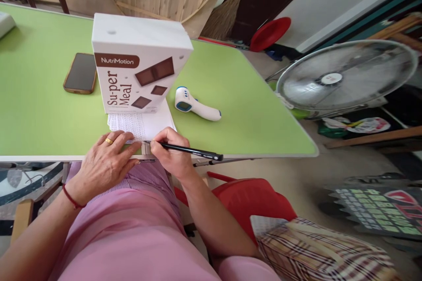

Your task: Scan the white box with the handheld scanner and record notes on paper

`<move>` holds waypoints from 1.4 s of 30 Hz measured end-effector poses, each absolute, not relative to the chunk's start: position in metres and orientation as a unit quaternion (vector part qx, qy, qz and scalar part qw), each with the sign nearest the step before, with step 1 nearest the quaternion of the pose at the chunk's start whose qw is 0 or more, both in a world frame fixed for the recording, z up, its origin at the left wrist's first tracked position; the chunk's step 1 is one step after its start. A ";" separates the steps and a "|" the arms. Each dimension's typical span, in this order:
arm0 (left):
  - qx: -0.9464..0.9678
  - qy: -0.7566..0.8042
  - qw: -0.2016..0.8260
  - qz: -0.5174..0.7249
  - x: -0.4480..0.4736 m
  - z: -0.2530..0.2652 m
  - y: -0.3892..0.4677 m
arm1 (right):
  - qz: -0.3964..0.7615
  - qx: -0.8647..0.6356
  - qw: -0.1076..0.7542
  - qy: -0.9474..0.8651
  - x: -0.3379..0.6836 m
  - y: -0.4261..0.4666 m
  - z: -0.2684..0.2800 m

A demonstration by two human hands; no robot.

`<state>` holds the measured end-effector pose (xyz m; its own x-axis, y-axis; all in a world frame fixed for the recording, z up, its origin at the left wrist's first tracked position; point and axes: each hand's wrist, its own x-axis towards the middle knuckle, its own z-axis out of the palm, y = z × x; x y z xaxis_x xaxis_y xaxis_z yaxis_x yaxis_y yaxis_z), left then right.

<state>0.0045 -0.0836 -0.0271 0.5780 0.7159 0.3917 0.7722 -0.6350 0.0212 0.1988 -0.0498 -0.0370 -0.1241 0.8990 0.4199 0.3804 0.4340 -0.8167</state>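
Note:
My right hand (173, 153) is closed round a black pen (194, 150), its tip down at the near part of a paper (158, 125). Rows of small handwriting cover the paper's left side. With fingers stretched out, my left hand (110, 156) lies across the paper's lower left and the table edge; a ring and a red wrist cord show on it. A white box (127, 85) printed "NutriMotion Su-per Meal" stands upright over the far part of the paper and hides it. Right of the box lies a white and blue infrared thermometer (197, 104).
A phone (80, 73) lies left of the box on the green table (260, 127). Beyond the table's right side are a fan (331, 79) and a red basin (270, 34). A red stool (255, 202) and a checked bag (316, 250) are at my right.

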 end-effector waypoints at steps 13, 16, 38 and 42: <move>-0.884 -0.425 0.061 -0.186 0.005 -0.026 -0.084 | 0.272 -0.475 0.462 -0.698 0.199 -0.051 -0.038; -0.884 -0.426 0.063 -0.184 0.005 -0.026 -0.085 | 0.280 -0.467 0.465 -0.698 0.200 -0.051 -0.037; -0.884 -0.424 0.062 -0.188 0.005 -0.027 -0.084 | 0.290 -0.482 0.476 -0.676 0.201 -0.050 -0.036; -0.885 -0.423 0.065 -0.183 0.005 -0.027 -0.083 | 0.279 -0.488 0.496 -0.662 0.200 -0.050 -0.036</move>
